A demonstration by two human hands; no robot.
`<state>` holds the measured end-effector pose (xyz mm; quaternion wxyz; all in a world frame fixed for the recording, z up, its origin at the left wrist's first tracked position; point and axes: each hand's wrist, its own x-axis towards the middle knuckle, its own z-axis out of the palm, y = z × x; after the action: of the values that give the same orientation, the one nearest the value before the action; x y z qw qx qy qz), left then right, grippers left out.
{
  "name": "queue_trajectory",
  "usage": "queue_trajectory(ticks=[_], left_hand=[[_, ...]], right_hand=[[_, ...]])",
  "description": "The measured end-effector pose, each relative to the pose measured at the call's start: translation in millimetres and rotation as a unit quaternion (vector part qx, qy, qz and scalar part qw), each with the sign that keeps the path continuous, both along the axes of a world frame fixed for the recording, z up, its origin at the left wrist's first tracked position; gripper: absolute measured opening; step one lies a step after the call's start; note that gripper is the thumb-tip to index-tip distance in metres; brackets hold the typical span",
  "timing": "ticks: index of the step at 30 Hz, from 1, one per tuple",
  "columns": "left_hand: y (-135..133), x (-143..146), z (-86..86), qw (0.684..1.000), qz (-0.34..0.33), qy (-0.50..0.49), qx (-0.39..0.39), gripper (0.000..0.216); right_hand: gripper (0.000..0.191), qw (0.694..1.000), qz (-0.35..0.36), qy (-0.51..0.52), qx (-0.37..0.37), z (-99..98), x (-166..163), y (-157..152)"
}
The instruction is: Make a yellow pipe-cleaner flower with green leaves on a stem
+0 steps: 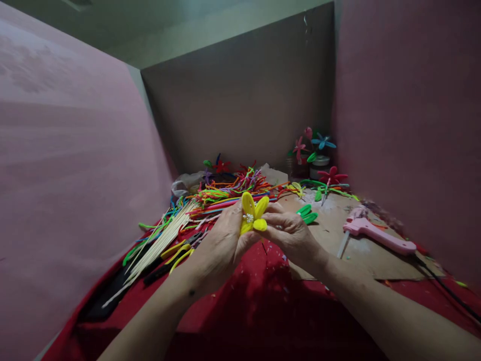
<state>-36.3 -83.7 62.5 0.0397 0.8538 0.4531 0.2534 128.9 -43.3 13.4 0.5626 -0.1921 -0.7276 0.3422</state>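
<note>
A yellow pipe-cleaner flower point(252, 213) with a small beaded white centre is held up between both hands over the red cloth point(259, 296). My left hand point(221, 240) is closed around its left side and base. My right hand point(289, 230) pinches its right petals with the fingertips. Green pipe-cleaner leaves point(307, 213) lie on the cardboard sheet point(361, 250) just beyond my right hand.
A heap of coloured pipe cleaners point(233, 193) and a bundle of thin wooden sticks point(161, 240) lie at left. A pink glue gun point(372, 231) with its cord rests at right. Finished flowers point(319, 150) stand in a pot at the back. Pink walls close both sides.
</note>
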Motion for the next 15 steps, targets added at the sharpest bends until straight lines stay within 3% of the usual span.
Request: queue_trajectory(ticks=[2, 4, 7, 11, 15], left_hand=[[0, -3, -2.7, 0.999, -0.002, -0.011, 0.036, 0.066], [-3, -4, -3.6, 0.992, -0.005, -0.024, 0.127, 0.075], [-8, -1, -4.7, 0.969, -0.013, 0.017, 0.246, 0.069], [-9, 6, -13.2, 0.948, -0.003, 0.087, 0.307, 0.047], [-5, 8, -27.4, 0.930, 0.012, 0.134, 0.342, 0.055]], right_hand=[[0.019, 1.000, -0.003, -0.003, -0.004, 0.9, 0, 0], [0.017, 1.000, -0.017, -0.007, -0.005, 1.3, 0, 0], [0.014, 0.999, -0.034, -0.006, -0.012, -0.5, 0, 2], [0.016, 0.998, -0.044, 0.023, -0.035, -4.8, -1, 6], [0.017, 0.993, -0.021, 0.068, -0.094, -3.3, -1, 7]])
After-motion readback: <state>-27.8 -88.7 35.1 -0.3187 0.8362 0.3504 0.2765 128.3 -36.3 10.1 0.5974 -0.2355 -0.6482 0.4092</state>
